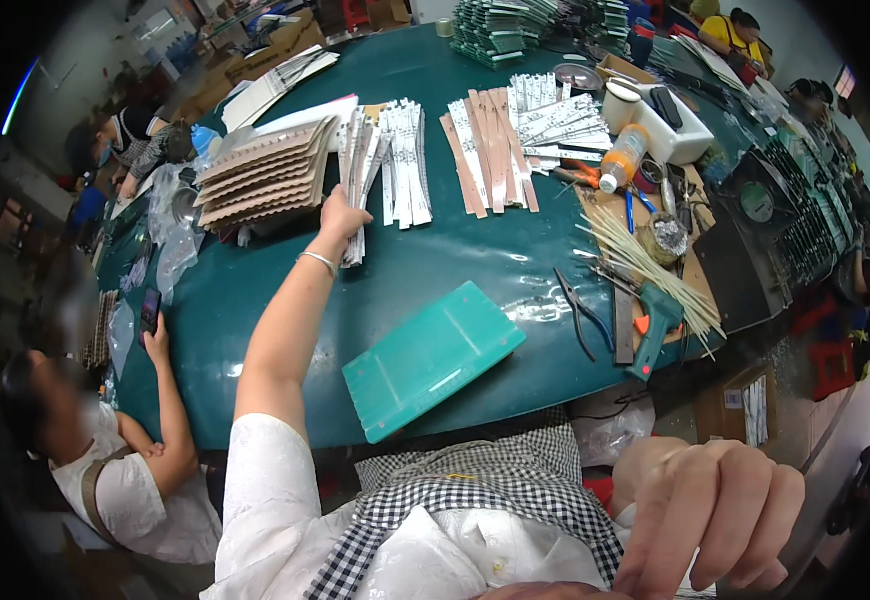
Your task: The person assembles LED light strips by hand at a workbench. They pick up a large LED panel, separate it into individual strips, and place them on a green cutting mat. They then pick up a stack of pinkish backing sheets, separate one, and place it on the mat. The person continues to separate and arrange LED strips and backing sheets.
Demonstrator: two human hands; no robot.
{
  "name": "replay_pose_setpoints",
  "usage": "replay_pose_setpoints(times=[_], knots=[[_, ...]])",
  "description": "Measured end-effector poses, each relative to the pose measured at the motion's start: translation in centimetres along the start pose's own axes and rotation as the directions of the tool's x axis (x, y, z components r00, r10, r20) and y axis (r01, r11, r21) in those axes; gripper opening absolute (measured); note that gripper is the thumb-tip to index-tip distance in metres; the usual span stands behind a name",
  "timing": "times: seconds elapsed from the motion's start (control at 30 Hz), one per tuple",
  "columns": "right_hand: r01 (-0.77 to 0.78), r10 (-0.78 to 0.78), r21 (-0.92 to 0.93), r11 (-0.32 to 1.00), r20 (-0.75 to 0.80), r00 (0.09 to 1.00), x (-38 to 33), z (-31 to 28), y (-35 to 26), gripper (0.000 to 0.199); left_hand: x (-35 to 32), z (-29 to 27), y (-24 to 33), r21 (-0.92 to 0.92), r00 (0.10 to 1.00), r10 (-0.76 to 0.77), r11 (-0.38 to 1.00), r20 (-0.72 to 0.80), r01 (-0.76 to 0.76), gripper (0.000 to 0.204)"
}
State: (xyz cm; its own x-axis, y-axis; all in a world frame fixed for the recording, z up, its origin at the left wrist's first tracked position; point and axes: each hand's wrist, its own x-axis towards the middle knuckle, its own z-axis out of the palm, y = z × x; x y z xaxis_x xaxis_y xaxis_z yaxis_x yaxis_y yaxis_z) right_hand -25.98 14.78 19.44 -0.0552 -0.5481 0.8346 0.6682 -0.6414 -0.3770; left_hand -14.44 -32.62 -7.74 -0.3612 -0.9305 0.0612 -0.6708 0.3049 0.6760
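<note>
My left hand (341,216) reaches forward over the table and is closed around a bundle of narrow white and tan strips (360,160), whose lower ends stick out below my fingers. Just right of it lies another pile of white printed strips (407,165). To its left rises a stack of brown wavy-edged cardboard pieces (265,180). My right hand (715,510) is raised close to the camera at the lower right, its fingers curled inward; what they hold, if anything, is hidden. A flat green plastic case (433,360) rests near the table's front edge.
Tan and white strips (495,150) lie farther right. Pliers (585,315), a green glue gun (658,330), thin sticks (655,270) and an orange bottle (623,158) crowd the right side. At the left, a seated person (125,470) holds a phone (150,312).
</note>
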Motion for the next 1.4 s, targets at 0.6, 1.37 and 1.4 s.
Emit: replay_pose_setpoints(times=[0.6,1.37,1.4], knots=[[-0.135,0.239,-0.325,0.936,0.305,0.922,-6.6,-2.2,-8.1,0.024,-0.4,1.3,5.6,0.596,0.993,-0.079,0.795,-0.082,0.112,0.096],[-0.922,-0.007,-0.002,0.387,-1.0,-0.001,-36.5,-6.7,0.2,0.009,-37.0,3.2,19.4,-0.512,0.291,0.714,0.674,0.637,-0.532,0.039],[-0.886,-0.011,-0.042,0.462,-0.999,0.041,-36.1,-6.0,0.4,0.011,-39.4,5.5,18.7,-0.503,0.312,0.622,0.774,0.718,-0.385,0.042]])
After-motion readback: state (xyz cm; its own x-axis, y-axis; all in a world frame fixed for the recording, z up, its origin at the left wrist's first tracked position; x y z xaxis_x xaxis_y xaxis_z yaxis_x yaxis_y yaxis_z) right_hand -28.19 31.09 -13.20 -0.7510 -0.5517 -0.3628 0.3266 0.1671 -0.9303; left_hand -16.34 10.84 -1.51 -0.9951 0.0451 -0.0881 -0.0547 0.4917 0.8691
